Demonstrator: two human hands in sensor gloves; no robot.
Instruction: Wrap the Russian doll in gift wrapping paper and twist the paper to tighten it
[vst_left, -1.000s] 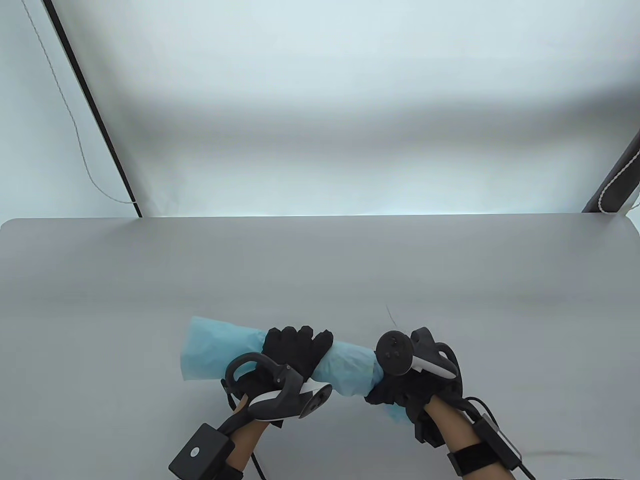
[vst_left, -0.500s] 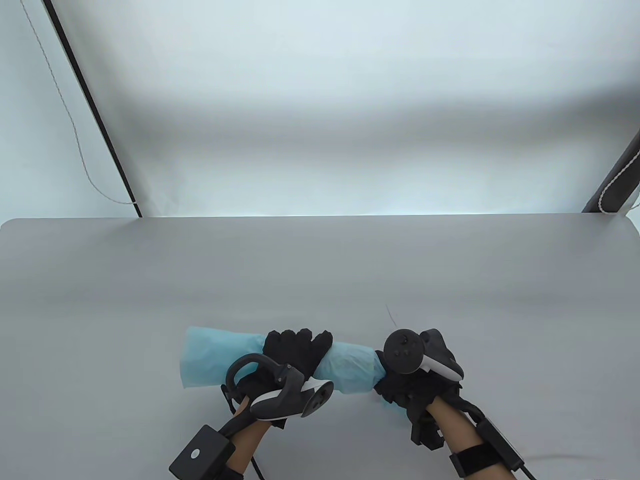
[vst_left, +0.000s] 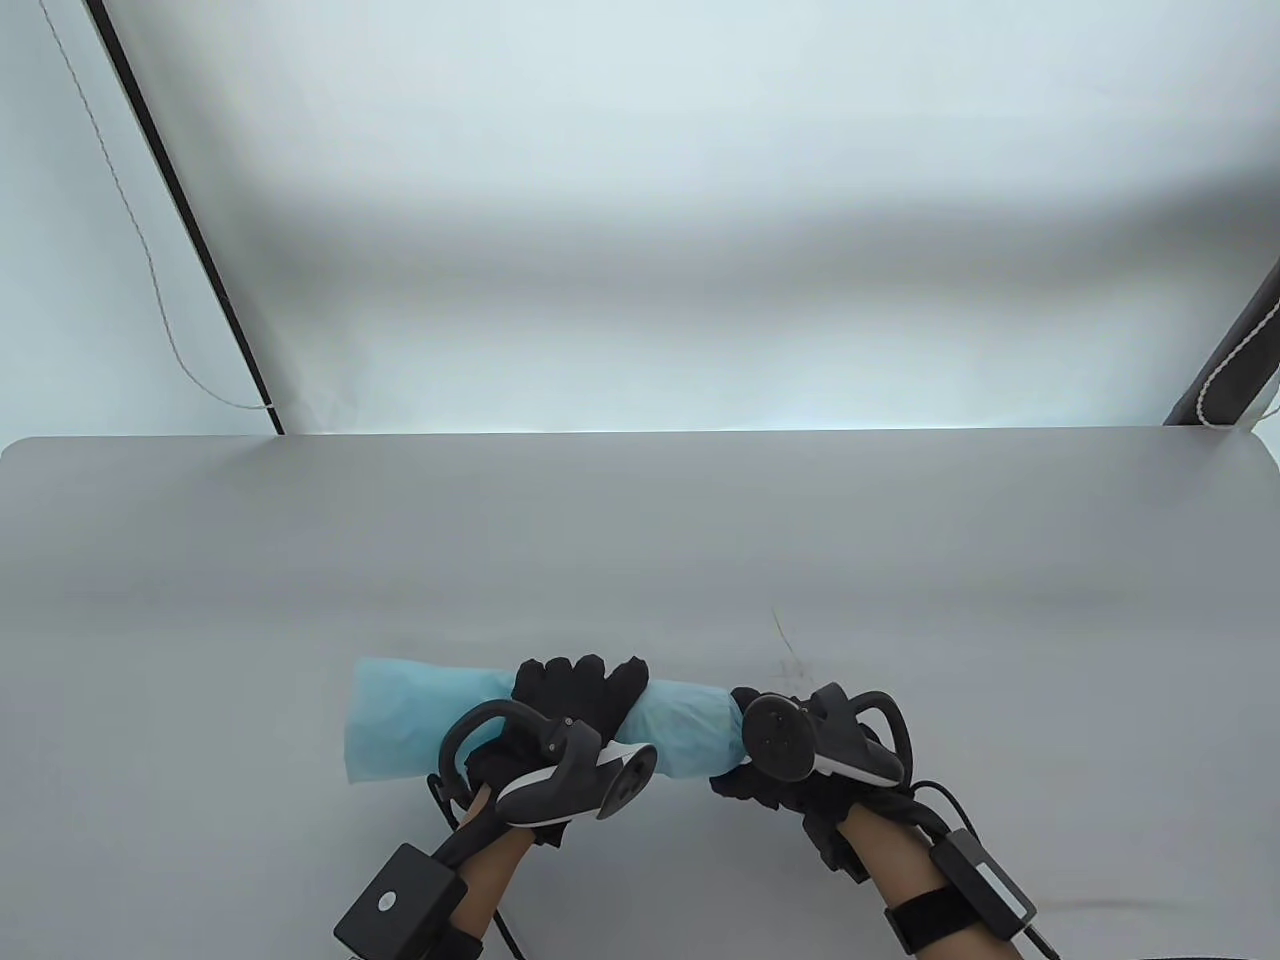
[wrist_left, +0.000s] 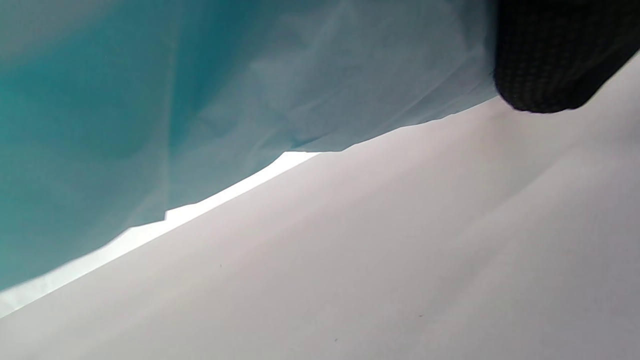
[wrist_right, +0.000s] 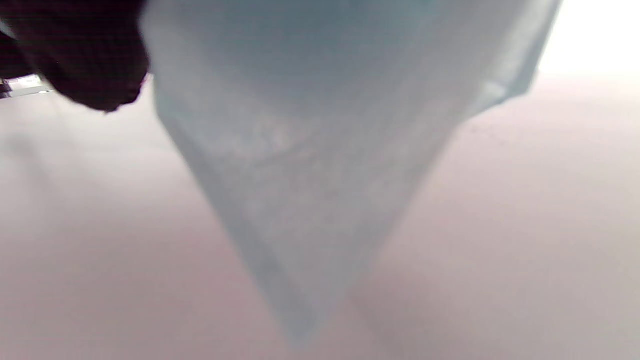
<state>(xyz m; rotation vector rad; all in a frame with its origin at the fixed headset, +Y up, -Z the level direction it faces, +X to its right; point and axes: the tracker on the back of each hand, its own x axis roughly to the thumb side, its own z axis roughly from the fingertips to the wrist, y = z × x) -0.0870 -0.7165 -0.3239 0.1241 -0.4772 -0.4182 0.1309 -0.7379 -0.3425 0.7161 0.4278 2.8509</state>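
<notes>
A roll of light blue wrapping paper (vst_left: 420, 720) lies sideways near the table's front edge; the doll inside is hidden. My left hand (vst_left: 575, 700) grips the roll around its middle, fingers curled over the top. My right hand (vst_left: 765, 775) holds the roll's right end, mostly behind its tracker. In the left wrist view the blue paper (wrist_left: 200, 90) fills the upper left, with a gloved fingertip (wrist_left: 545, 65) at the top right. In the right wrist view the paper (wrist_right: 320, 190) hangs down to a point, with a gloved finger (wrist_right: 90, 60) at the upper left.
The grey table (vst_left: 640, 540) stretches back to its far edge. A dark scratch mark (vst_left: 785, 640) lies just behind my right hand. A black pole with a white cord (vst_left: 190, 230) stands beyond the table at the back left, and another pole (vst_left: 1230, 360) at the back right.
Both hands and the roll have shifted a little left and toward the front edge. My right hand has turned at the wrist, and the blue paper below it no longer shows.
</notes>
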